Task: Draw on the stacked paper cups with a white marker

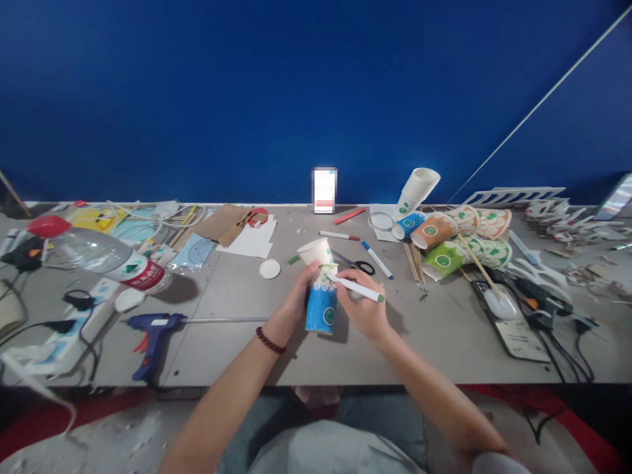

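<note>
In the head view, my left hand (pixel 299 293) is wrapped round the side of a blue patterned paper cup (pixel 320 315) near the middle of the table. A white paper cup (pixel 316 251) sits just beyond it, tilted; whether the two are joined I cannot make out. My right hand (pixel 364 312) grips a white marker with a green end (pixel 363 289). The marker's other end is close to the upper part of the blue cup, where a green strip shows. Whether its tip touches the cup is too small to tell. Scissors (pixel 364 266) lie behind my right hand.
A blue glue gun (pixel 157 339) and a water bottle (pixel 106 253) lie left. Stacked paper cups (pixel 444 234), wooden sticks (pixel 413 262) and a phone (pixel 513 332) are right. A lit phone (pixel 324 191) stands at the blue wall (pixel 316 85). A blue marker (pixel 376 259) lies nearer.
</note>
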Available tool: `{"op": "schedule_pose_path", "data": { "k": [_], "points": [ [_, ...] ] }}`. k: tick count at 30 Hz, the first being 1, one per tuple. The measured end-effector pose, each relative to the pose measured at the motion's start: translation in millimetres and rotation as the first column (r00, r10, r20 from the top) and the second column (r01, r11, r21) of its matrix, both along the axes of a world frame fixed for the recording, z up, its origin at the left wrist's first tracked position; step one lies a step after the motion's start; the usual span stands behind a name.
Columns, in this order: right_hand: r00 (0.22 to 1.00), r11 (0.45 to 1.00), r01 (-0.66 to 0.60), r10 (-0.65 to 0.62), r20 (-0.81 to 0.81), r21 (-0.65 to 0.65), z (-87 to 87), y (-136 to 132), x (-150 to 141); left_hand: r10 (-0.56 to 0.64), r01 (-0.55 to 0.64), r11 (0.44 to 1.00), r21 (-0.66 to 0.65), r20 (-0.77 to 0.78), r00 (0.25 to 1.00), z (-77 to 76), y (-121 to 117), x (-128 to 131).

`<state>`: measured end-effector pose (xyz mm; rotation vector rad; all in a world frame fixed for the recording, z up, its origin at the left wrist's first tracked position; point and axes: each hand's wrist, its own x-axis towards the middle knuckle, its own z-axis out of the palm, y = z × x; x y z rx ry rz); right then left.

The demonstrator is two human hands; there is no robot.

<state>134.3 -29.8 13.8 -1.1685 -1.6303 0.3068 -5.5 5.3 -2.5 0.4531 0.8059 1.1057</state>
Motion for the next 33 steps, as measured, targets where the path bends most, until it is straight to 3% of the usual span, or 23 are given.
{"op": "schedule_pose_path", "data": {
  "k": [19, 33],
  "points": [
    [1.0, 1.0, 0.002, -0.002, -0.017, 0.004, 2.1, 0.4, -0.7, 0.027, -0.027, 0.999, 0.023, -0.013, 1.0, 0.8, -0.1, 0.9],
    [1.0, 1.0, 0.01, -0.01, -0.01, -0.02, 0.3, -0.1, 0.4, -0.024, 0.024, 0.999, 0.027, 0.015, 1.0, -3.3, 1.7, -0.5]
  ]
}}
